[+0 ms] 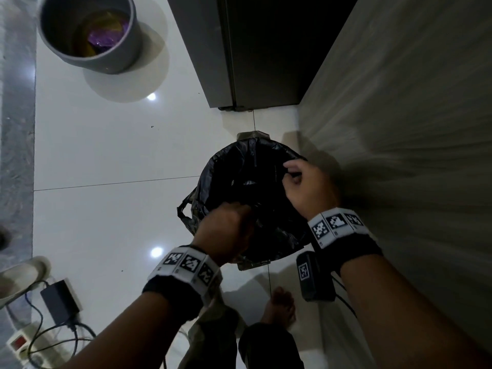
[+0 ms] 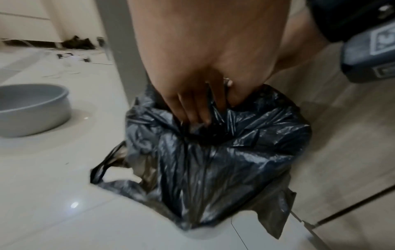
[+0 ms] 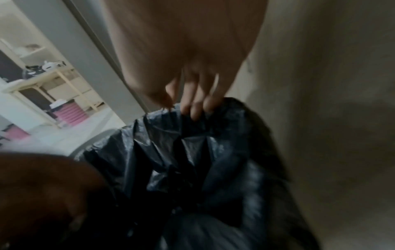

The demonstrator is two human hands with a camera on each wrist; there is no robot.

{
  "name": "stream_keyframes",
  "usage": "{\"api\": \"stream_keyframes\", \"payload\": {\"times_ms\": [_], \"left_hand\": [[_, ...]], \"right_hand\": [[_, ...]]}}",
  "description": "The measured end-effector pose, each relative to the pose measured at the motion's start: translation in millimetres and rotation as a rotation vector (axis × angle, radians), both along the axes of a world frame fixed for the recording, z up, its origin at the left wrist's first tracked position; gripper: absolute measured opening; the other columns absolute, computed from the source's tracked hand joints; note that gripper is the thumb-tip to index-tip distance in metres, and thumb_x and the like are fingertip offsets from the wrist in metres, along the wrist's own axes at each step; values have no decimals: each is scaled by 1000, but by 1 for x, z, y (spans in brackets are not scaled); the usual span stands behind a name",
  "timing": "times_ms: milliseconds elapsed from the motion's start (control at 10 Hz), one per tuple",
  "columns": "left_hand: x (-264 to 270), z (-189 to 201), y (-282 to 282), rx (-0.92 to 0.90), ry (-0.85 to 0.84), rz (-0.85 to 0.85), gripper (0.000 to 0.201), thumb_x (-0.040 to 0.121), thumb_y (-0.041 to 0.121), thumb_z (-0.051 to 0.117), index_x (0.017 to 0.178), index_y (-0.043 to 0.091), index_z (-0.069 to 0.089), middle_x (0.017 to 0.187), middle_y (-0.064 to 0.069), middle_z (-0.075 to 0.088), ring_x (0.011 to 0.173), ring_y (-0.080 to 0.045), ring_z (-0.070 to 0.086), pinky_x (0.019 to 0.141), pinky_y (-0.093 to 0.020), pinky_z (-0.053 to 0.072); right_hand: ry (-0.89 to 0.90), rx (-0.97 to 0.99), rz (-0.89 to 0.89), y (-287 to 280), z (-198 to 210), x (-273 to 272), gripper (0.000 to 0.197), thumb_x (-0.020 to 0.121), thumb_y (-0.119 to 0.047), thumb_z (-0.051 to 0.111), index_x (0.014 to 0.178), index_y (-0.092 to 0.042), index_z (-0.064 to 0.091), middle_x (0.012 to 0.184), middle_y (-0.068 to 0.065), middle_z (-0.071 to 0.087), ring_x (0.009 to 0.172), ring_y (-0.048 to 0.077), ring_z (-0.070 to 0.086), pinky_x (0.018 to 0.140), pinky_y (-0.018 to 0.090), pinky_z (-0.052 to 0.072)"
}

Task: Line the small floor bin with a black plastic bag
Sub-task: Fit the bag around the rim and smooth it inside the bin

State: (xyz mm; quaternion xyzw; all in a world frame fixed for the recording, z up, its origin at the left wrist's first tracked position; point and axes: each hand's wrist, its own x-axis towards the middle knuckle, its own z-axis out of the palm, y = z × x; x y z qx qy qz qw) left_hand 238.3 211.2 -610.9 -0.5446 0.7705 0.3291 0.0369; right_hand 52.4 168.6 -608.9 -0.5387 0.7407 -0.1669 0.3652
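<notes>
Crinkled black plastic bag [image 1: 269, 225] draped over small floor bin [image 1: 253, 135] on glossy white tile floor [image 1: 106, 155], beside wood-grain wall. Left hand [image 1: 226, 230] fingers [image 2: 192, 111] curled, gripping bag's near edge. Right hand [image 1: 306, 185] fingers [image 3: 196, 104] pinching far rim.

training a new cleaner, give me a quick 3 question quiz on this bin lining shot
1. True or false: both hands grip the black bag.
2. Which hand holds the bag edge nearest the wooden panel? A) left hand B) right hand
3. Fill in: the grey bucket with purple waste stands ____ from the lined bin.

Key: 1 true; 2 B; 3 apart
</notes>
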Motion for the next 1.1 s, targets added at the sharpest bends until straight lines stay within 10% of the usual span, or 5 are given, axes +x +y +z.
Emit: {"api": "stream_keyframes", "payload": {"times_ms": [100, 300, 500, 900, 1100], "left_hand": [[18, -2, 1, -277, 47, 304, 44, 82, 28, 52, 123, 12, 53, 118, -16, 55, 110, -35, 49, 91, -42, 45], [24, -19, 3, 135, 253, 793, 71, 90, 17, 52, 146, 6, 9, 150, -17, 29, 139, -28, 25, 111, -36, 22], [22, -29, 7, 60, 342, 812, 44, 90, 3, 40, 133, 6, 30, 108, 0, 45, 94, -14, 43, 71, -17, 28], [31, -6, 3, 69, 258, 819, 45, 88, 26, 53, 130, 17, 40, 129, -9, 56, 118, -26, 53, 94, -34, 41], [55, 59, 23, 122, 303, 573, 22, 90, 24, 54, 111, 24, 62, 98, 4, 71, 88, -11, 64, 79, -26, 47]], "right_hand": [[134, -137, -138, 16, 3, -10, 34, 86, -23, 57, 120, -22, 57, 126, 7, 53, 112, 24, 53, 86, 30, 45], [-165, 116, -243, 38, -24, -20, 42, 97, -22, 43, 138, -17, 42, 138, 10, 51, 126, 28, 48, 93, 23, 31], [-144, 188, -252, 47, -40, -18, 44, 100, -23, 32, 141, -9, 34, 144, 15, 46, 129, 32, 45, 102, 32, 36], [-76, 225, -270, 50, -9, -28, 42, 92, -22, 51, 133, -15, 47, 131, 11, 57, 118, 29, 55, 89, 28, 40], [-84, 259, -191, 91, 66, -31, 24, 92, -32, 50, 113, -31, 60, 112, 0, 66, 102, 17, 62, 86, 33, 50]]}}
